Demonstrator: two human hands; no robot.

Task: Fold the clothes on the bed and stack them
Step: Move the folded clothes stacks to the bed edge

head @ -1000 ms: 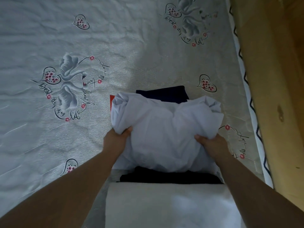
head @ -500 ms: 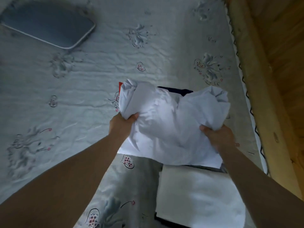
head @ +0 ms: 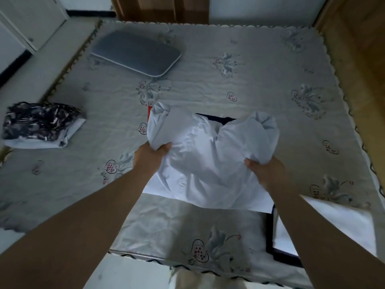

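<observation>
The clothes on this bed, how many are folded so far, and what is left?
Done: a folded dark patterned garment lies at the bed's left edge, and a flat white piece over a dark one lies near the right arm. In hand: the left hand and right hand grip a bunched white garment. Left: folding it, plus the navy and red cloth behind it, then stacking.

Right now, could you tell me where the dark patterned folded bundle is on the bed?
In the head view, the dark patterned bundle lies at the bed's far left edge, well left of the left hand and nearer than the grey pillow.
</observation>
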